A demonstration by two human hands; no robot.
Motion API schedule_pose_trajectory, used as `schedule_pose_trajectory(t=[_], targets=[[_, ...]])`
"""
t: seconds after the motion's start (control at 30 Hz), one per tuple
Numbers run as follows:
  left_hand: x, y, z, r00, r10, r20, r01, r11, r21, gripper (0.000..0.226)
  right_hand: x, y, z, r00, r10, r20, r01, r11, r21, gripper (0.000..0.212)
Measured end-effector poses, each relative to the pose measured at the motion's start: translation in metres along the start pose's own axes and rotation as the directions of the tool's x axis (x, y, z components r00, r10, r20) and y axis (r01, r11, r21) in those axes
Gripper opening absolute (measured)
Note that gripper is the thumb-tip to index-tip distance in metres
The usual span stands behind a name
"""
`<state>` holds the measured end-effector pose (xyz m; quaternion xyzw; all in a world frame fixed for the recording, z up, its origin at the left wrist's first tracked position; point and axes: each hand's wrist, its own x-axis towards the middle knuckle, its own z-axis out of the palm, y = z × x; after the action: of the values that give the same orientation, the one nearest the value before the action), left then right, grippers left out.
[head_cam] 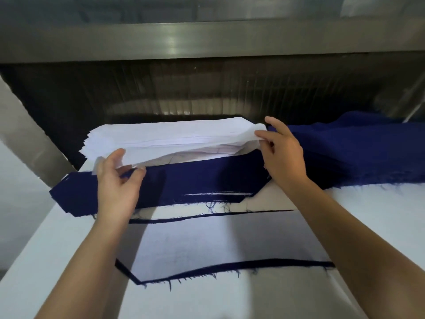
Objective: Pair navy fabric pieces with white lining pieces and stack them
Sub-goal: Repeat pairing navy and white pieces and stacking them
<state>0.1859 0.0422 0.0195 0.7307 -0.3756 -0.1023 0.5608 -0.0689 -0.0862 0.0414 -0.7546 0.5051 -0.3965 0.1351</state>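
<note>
Background: grey brushed-metal beam (207, 40) with a soft sheen, above a dark panel of fine upright ribs (161, 88).
Desk: smooth, matt white desk (34, 249) carrying all the cloth.
Lining stack: thin, papery white lining sheets (207, 155), their edges fanned at the left end, at the far middle of the desk.
Top sheet: limp white sheet (165, 137) raised off the stack at both ends, sagging between the hands.
Left: left hand (117, 180), thumb and fingers pinching the sheet's left end.
Right: right hand (282, 153), thumb and fingers pinching the sheet's right end.
Navy strip: long woven navy fabric piece (195, 183) with slanted ends and a frayed near edge, lying flat just in front of the stack.
Navy pile: thick heap of navy cloth (356, 153), fuzzy-edged, to the right of the stack.
Paired pieces: white lining over navy (218, 245), nearest the person; only a thin, frayed navy border shows.
</note>
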Motion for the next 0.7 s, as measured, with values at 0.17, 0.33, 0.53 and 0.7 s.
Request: schedule_pose_trajectory(t=[0.17,0.33,0.53,0.7], targets=[[-0.035,-0.001,-0.01,0.993,-0.086,0.084,0.088,0.996,-0.021,0.048,-0.03,0.012,-0.017,0.994,0.099,0.036,-0.104,0.982,0.16,0.031],[-0.061,0.004,-0.015,0.986,-0.147,0.082,0.156,0.981,-0.115,0.04,-0.065,0.023,-0.031,0.994,0.065,0.087,-0.095,0.916,0.39,0.043],[-0.089,0.003,-0.026,0.99,-0.123,-0.067,0.104,0.965,-0.241,0.028,-0.094,0.036,-0.048,0.992,0.071,0.105,-0.114,0.859,0.499,0.05],[-0.099,-0.003,-0.027,0.988,-0.134,-0.074,0.112,0.961,-0.253,0.017,-0.115,0.053,-0.061,0.989,0.09,0.117,-0.138,0.847,0.513,0.042]])
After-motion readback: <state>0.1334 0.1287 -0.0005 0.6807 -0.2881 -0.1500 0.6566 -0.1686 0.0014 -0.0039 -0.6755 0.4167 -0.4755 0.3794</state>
